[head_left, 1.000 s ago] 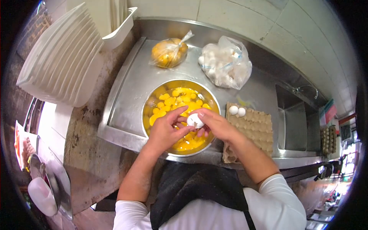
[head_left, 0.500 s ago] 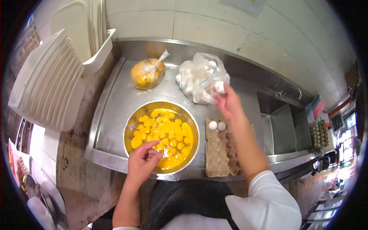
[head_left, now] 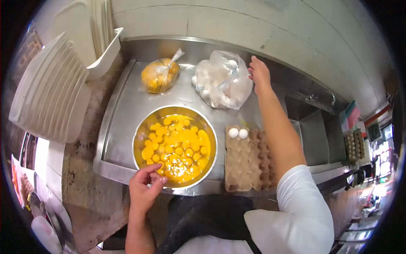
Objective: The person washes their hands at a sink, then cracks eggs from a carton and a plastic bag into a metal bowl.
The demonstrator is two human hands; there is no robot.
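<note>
My left hand (head_left: 146,185) hovers at the near left rim of a round metal bowl (head_left: 216,146), fingers curled but apart, holding nothing. Many raw yolks (head_left: 179,146) lie in the bowl. My right hand (head_left: 259,75) is beside the right edge of a clear plastic bag (head_left: 222,84) of white eggshells, its fingers apart with nothing seen in them. Two white eggs (head_left: 238,133) sit at the far left end of a cardboard egg tray (head_left: 239,165), right of the bowl. A tied bag of yellow-orange contents (head_left: 158,78) stands behind the bowl.
The steel counter (head_left: 120,122) carries these things. White plastic containers (head_left: 50,93) are stacked at the left. A sink basin (head_left: 315,135) lies to the right, beyond my right forearm. Another egg tray (head_left: 355,147) stands farther right. A tiled wall (head_left: 228,25) rises behind.
The white shell that was in my right hand over the bag is gone from it, and that hand has moved back and right. My left hand has moved slightly down and left.
</note>
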